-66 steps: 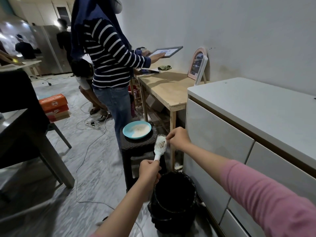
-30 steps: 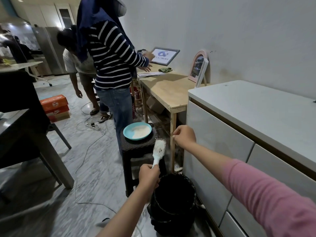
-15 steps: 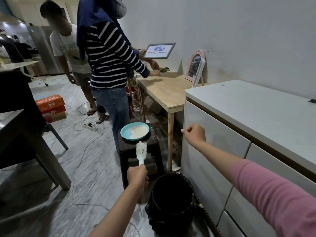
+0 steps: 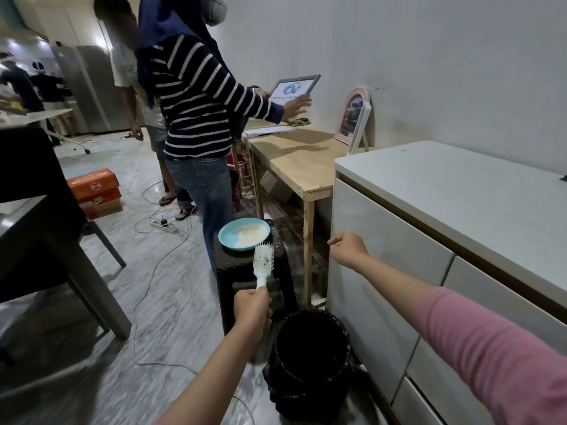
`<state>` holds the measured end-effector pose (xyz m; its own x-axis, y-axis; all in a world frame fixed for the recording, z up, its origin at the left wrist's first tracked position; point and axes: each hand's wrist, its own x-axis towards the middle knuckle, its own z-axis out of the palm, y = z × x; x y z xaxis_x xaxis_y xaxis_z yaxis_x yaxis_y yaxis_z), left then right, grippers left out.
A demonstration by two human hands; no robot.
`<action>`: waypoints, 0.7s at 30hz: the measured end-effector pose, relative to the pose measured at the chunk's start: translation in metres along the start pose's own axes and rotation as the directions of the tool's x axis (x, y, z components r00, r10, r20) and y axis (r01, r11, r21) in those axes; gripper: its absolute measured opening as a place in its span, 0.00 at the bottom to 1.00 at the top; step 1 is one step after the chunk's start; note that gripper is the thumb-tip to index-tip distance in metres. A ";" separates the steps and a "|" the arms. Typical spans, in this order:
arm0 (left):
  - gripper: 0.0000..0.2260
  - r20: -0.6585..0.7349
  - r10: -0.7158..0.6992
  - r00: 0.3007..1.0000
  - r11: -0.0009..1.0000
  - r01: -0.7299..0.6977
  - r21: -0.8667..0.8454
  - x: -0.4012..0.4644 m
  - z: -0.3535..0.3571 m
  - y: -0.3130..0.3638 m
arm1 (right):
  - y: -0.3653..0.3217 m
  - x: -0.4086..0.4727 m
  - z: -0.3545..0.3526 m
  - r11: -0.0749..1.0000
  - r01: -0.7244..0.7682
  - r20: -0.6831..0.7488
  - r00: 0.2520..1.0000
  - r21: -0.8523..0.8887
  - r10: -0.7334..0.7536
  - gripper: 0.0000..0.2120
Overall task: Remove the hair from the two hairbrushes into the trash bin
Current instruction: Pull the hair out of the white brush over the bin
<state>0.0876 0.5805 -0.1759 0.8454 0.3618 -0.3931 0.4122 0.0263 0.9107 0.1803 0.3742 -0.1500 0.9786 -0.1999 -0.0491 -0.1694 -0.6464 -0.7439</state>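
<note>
Above and just left of the bin (image 4: pixel 311 357), the brush (image 4: pixel 263 261) is held upright by the left hand (image 4: pixel 252 308), whose fingers are curled round the handle; the long axis is seen to run from the fist up and away, bristle head at the far end, near the stool (image 4: pixel 277 237) with the blue plate (image 4: pixel 244 234). The right hand (image 4: pixel 348 248) is held well apart to the right, in front of the white cabinet (image 4: pixel 380 240), fingers drawn together as if pinching; whether any hair is held cannot be told. The bristles lie to the left of those fingers and a little lower. The bin mouth is judged to lie below and between both hands. A second brush is not seen.
</note>
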 end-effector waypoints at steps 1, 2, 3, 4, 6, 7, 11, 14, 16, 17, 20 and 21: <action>0.10 0.004 0.002 1.000 1.000 -0.002 0.004 -0.001 0.001 0.000 | -0.001 -0.001 0.000 1.000 0.009 -0.014 1.000 0.010 -0.008 0.12; 0.10 0.011 0.006 1.000 1.000 -0.006 0.008 -0.002 0.002 0.001 | -0.002 -0.001 -0.001 1.000 0.021 -0.025 0.999 0.019 -0.020 0.11; 0.10 0.021 0.011 1.000 1.000 -0.011 0.009 -0.003 0.004 0.001 | -0.003 -0.002 -0.001 0.999 0.032 -0.028 0.999 0.027 -0.031 0.11; 0.10 0.037 0.014 0.999 1.000 -0.015 0.004 -0.005 0.006 0.002 | -0.005 -0.003 -0.001 0.998 0.049 -0.023 0.999 0.039 -0.048 0.11; 0.09 0.066 0.017 0.998 1.000 -0.017 -0.011 -0.010 0.010 0.004 | -0.011 -0.007 0.002 0.994 0.075 -0.005 0.997 0.079 -0.075 0.11; 0.09 0.076 0.020 0.997 1.000 -0.019 -0.015 -0.012 0.012 0.005 | -0.014 -0.009 0.005 0.991 0.073 0.002 0.997 0.108 -0.074 0.10; 0.07 0.086 0.072 0.994 0.997 -0.075 0.025 -0.020 0.020 0.004 | -0.031 -0.022 0.021 0.975 -0.038 0.160 0.987 0.221 0.002 0.14; 0.06 0.074 0.171 0.982 0.979 -0.178 0.096 -0.030 0.025 0.002 | -0.045 -0.033 0.033 0.939 -0.104 0.223 0.974 0.328 0.030 0.23; 0.05 0.054 0.257 0.965 0.956 -0.262 0.135 -0.035 0.026 0.001 | -0.052 -0.038 0.039 0.906 -0.122 0.145 0.987 0.406 0.068 0.21; 0.05 0.043 0.297 0.954 0.941 -0.300 0.156 -0.037 0.025 0.001 | -0.055 -0.038 0.040 0.888 -0.130 0.111 0.990 0.442 0.090 0.19; 0.05 0.031 0.370 0.928 0.906 -0.368 0.208 -0.041 0.019 0.001 | -0.058 -0.039 0.041 0.840 -0.153 0.090 0.988 0.520 0.124 0.12; 0.05 0.034 0.378 0.925 0.902 -0.377 0.213 -0.043 0.017 0.001 | -0.057 -0.039 0.041 0.841 -0.150 0.086 0.989 0.521 0.123 0.09</action>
<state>0.0580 0.5492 -0.1602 0.9494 0.3131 -0.0233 0.1257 -0.3110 0.9421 0.1570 0.4494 -0.1332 0.9567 -0.2138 -0.1975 -0.2282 -0.1300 -0.9649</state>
